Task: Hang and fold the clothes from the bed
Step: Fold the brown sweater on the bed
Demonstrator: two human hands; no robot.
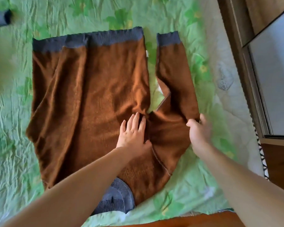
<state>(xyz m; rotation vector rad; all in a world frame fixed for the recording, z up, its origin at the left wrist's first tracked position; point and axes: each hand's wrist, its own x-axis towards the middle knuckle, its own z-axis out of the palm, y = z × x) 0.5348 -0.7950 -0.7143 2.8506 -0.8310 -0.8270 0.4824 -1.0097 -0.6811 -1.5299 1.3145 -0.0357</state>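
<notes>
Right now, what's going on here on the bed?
A person is folding a brown sweater spread flat on the green bedspread, its grey collar nearest them. The left hand lies flat on the body of the sweater, by the underarm. The right hand pinches the outer edge of the sleeve, which lies alongside the body. No fold has been made yet.

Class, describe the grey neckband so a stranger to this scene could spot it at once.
Start at the green bedspread, then the brown sweater spread on it. The neckband is the curved grey ribbing at its near end, unlike the straight hem band.
</notes>
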